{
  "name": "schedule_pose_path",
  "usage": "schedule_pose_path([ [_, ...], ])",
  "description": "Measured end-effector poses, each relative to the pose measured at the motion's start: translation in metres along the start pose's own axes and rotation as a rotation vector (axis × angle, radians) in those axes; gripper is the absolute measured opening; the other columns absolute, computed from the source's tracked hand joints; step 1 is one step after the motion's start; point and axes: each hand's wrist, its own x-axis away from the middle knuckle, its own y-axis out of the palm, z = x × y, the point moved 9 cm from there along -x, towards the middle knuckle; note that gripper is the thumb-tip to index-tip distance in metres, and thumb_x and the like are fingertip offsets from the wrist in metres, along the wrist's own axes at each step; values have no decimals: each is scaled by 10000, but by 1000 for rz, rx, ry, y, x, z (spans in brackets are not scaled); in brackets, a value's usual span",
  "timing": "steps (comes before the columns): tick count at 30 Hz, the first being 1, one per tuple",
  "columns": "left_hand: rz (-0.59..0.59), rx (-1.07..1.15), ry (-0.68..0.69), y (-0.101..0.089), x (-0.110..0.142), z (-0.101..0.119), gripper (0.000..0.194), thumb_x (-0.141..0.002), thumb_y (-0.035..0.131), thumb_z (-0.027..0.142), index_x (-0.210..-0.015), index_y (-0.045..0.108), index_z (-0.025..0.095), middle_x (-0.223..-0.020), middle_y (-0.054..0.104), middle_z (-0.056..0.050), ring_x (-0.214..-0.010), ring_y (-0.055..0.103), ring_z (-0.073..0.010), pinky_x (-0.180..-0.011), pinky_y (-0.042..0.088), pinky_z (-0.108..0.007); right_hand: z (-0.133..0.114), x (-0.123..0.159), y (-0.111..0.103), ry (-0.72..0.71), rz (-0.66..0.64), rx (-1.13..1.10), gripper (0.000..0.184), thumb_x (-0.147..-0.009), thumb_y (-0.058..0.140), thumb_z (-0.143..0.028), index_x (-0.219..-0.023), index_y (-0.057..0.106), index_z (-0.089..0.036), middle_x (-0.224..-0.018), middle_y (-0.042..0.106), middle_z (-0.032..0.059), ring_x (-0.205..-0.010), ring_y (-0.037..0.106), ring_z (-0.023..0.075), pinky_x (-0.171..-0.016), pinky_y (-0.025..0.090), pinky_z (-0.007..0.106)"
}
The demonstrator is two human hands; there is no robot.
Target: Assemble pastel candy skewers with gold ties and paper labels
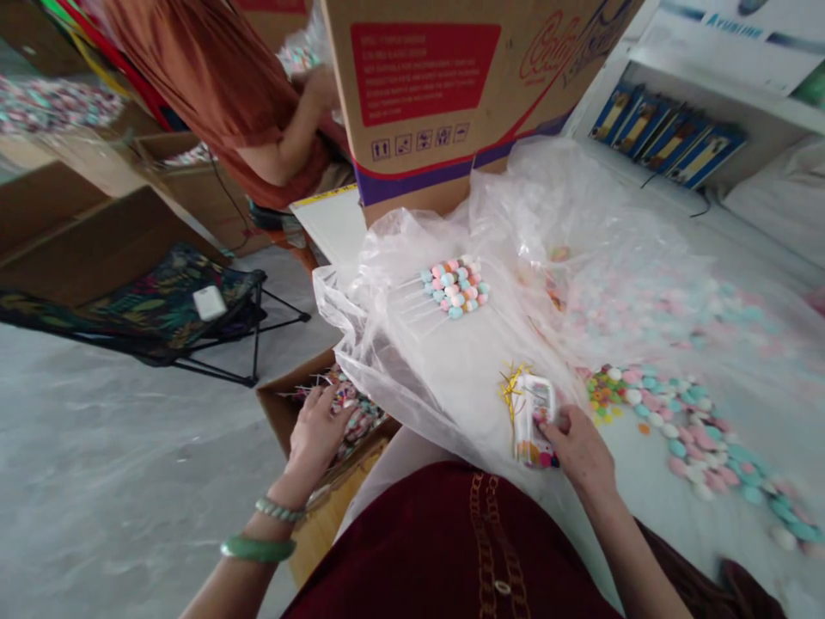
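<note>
We see the L hand point(315, 434) w/ fingers curled down into a cardboard box point(287, 408) of wrapped sweets point(345, 404); we cannot tell if it grips any. The R hand point(580, 451) pinches the edge of a printed white packet point(534, 419) w/ yellow twist ties point(512, 387), which lies on a clear plastic sheet point(412, 344). Just beside it: loose pastel candies point(683, 430). Further up the sheet: a cluster of stick lollipops point(455, 288). Upper L: a co-worker point(225, 94) in a rust top, by a large printed carton point(418, 86).

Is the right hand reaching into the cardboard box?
No, the right hand holds a white packet, while the box is under the left hand.
</note>
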Motion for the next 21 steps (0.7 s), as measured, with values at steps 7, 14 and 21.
schedule_pose_path([
  [7,244,349,378,-36,33,124,197,-840,503,287,-892,654,171,-1068,618,-86,-988,580,-186,-896,457,-316,11,9,-5,69,92,-242,205,-782,460,-381,-788,603,-233,-660,612,0,-656,560,203,-628,372,302],
  [14,-295,767,314,22,55,199,159,-796,564,283,-800,672,167,-770,625,-35,-729,552,-135,-691,440,-263,6,18,-50,-30,315,-703,223,-695,599,-410,-706,617,-187,-669,577,3,-670,502,175,-647,387,285],
  [21,-1056,1324,-42,74,88,244,373,-641,710,395,-896,672,126,-794,623,-38,-669,530,-124,-598,389,-239,-107,23,-13,-155,-214,-1006,215,-715,610,-367,-612,560,-185,-526,448,-45,-523,391,116,-506,316,241],
])
